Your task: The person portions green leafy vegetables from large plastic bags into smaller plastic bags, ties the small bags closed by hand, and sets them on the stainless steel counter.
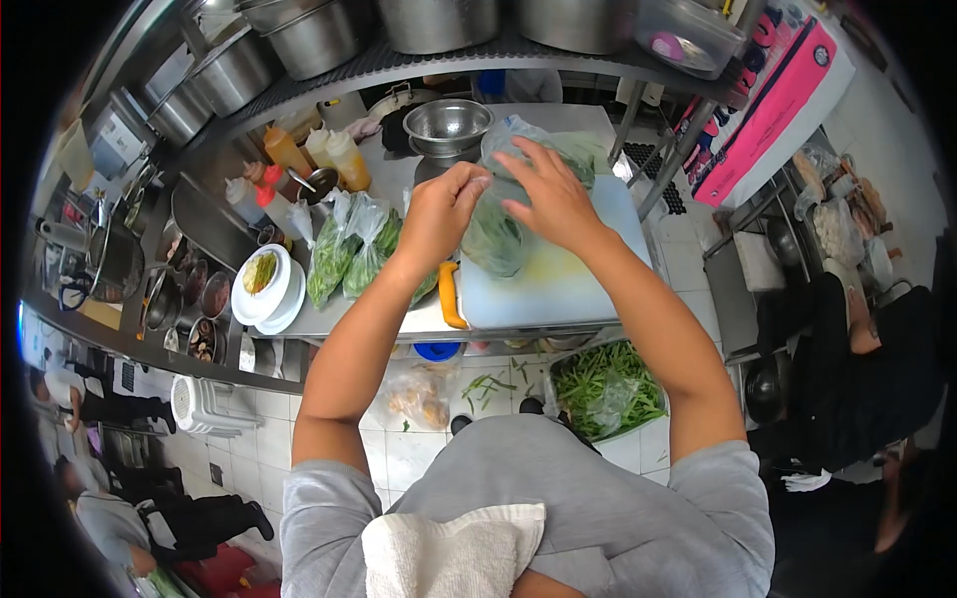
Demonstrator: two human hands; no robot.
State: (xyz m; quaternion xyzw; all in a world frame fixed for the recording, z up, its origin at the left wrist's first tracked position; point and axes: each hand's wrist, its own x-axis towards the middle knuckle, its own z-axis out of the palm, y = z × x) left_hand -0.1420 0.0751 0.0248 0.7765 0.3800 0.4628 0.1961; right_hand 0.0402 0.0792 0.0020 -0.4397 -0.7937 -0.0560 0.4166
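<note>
My left hand [439, 221] is closed, its fingertips pinching the gathered top of a clear plastic bag [493, 244] of green vegetables. The bag hangs or rests over a pale cutting board [573, 294]; I cannot tell which. Beside the bag's neck, my right hand [558, 199] is open with fingers spread. Behind the hands lies another clear bag [573, 154] with greens. Left of my left forearm sit knotted bags of green vegetables [334, 254]. A yellow-orange handle [451, 296] lies along the board's left edge.
Metal bowls [449, 125] and squeeze bottles [347, 159] stand at the back. White plates [274, 299] sit at the counter's left. Overhead, a shelf holds large pots [439, 22]. On the floor stands a bin of green pods [608, 389]. Other people are at both sides.
</note>
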